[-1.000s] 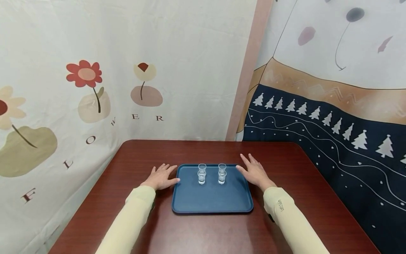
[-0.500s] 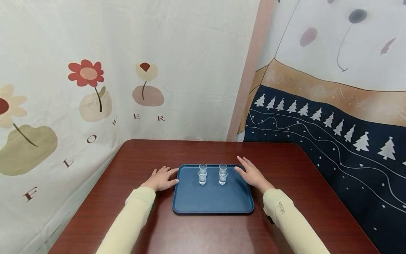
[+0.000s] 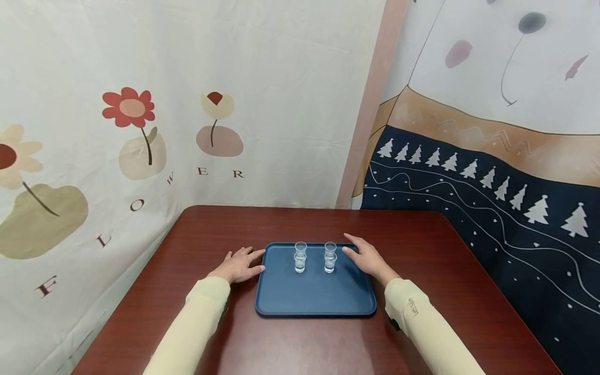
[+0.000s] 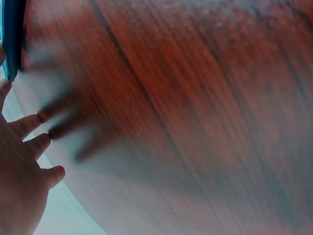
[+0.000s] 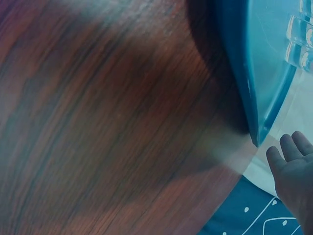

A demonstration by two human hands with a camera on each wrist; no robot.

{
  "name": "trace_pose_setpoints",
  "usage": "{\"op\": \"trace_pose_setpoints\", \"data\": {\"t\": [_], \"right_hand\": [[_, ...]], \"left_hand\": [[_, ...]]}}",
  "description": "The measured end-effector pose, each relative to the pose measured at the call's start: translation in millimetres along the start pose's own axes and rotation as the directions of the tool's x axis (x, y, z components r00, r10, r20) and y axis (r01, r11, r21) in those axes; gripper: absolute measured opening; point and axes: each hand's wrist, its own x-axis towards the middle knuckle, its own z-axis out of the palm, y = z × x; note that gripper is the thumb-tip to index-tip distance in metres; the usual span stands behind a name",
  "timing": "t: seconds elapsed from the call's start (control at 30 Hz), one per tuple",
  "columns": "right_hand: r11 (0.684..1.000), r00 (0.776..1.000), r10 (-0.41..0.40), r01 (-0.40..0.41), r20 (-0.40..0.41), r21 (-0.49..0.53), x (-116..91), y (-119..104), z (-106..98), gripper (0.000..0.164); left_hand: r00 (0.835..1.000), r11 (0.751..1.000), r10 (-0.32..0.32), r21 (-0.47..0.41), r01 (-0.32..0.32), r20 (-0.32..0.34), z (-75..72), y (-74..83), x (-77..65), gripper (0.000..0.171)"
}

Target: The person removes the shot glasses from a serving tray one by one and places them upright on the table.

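Note:
Two small clear glass pieces stand upright on the blue tray (image 3: 315, 296), a left glass (image 3: 300, 258) and a right glass (image 3: 330, 258). Each has a flared top and a ring midway; whether each is one shot glass or two stacked, I cannot tell. At the tray's left edge is my left hand (image 3: 238, 266), fingers spread, its thumb and index tips at the rim. My right hand (image 3: 369, 258) reaches over the tray's back right corner, fingers extended, thumb toward the right glass but apart from it. Neither hand holds anything.
The tray lies on a reddish-brown wooden table (image 3: 403, 229). Behind the table hangs a pale cloth (image 3: 290, 104) with printed flowers; a dark blue cloth (image 3: 436, 182) with white trees hangs on the right.
My right hand has moved left and inward over the tray's corner, closer to the right glass. The left hand, tray and glasses have stayed in place; the head view shifted slightly.

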Motion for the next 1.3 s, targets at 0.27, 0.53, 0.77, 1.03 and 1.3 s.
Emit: {"op": "trace_pose_setpoints", "data": {"t": [0.27,0.53,0.77,1.03,1.3], "right_hand": [[0.999,1.0,-0.012,0.013,-0.006,0.041,4,3,5,0.055],[0.996,1.0,0.004,-0.005,0.01,0.088,8,6,12,0.056],[0.996,1.0,-0.012,0.01,0.015,0.093,13,5,16,0.056],[0.996,0.999,-0.052,0.05,0.017,0.077,23,5,22,0.052],[0.996,0.999,-0.039,0.037,0.018,0.08,29,2,24,0.044]], "left_hand": [[1.0,1.0,-0.002,0.004,0.002,0.012,-1.4,0.0,1.1,0.063],[1.0,1.0,-0.013,-0.002,0.013,0.024,-1.2,0.4,1.8,0.064],[1.0,1.0,-0.015,-0.001,0.015,0.024,-0.4,0.7,1.4,0.065],[0.999,1.0,-0.022,0.008,0.022,0.032,-1.4,2.6,0.8,0.064],[0.999,1.0,-0.023,0.005,0.023,0.029,-1.4,1.9,2.4,0.064]]}}
